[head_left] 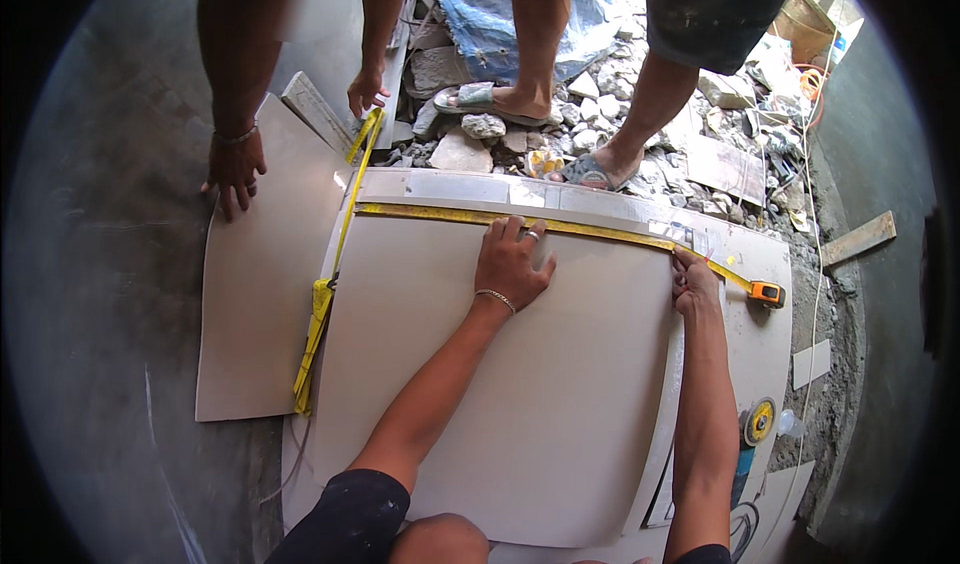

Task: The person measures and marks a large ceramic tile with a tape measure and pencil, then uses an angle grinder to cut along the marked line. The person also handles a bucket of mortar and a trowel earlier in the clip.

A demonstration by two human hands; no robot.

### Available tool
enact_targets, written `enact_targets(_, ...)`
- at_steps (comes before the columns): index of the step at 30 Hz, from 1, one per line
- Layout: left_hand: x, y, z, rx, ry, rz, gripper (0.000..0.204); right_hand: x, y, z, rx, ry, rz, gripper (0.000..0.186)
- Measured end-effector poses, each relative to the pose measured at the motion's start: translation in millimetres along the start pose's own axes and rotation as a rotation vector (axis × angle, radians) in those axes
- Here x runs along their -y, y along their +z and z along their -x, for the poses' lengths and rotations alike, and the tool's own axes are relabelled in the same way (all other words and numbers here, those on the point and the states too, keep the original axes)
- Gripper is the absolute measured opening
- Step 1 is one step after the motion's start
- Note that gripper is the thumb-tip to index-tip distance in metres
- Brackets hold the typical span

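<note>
A large pale tile (500, 384) lies flat before me. Along its far edge stretches the yellow blade of a tape measure (590, 230), running to an orange and black case (767, 294) at the right. My left hand (513, 264) is open, fingers spread, its fingertips against the blade and the palm over the tile. By the tile's far right corner, my right hand (695, 282) is closed, with thumb and forefinger pinched at the blade's near edge; what sits between them is hidden.
A co-worker's hand (237, 169) rests on another tile (265, 294) at the left; their other hand (368, 92) touches a folded yellow strip (362, 149). Their sandalled feet stand on rubble (590, 114). An angle grinder (752, 439) lies right of my right forearm. A wood strip (858, 239) lies farther right.
</note>
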State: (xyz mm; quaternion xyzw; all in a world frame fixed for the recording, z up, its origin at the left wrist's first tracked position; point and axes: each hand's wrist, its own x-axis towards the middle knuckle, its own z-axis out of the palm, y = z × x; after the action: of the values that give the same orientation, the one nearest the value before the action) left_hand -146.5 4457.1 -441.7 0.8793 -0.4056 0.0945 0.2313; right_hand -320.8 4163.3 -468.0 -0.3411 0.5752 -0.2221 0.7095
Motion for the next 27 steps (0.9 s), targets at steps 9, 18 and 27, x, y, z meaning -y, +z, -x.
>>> enact_targets(9,-2,0,-1,0.032,-0.016,0.018,0.055,-7,13,-6,-0.090,-0.152,-0.027,0.024)
enact_targets(18,-4,2,-1,0.057,-0.009,-0.008,0.057,-19,25,-13,-0.205,-0.298,-0.092,0.033)
enact_targets(27,-4,1,-6,0.128,0.077,-0.061,0.058,-31,24,-26,-0.222,-0.368,-0.044,0.017)
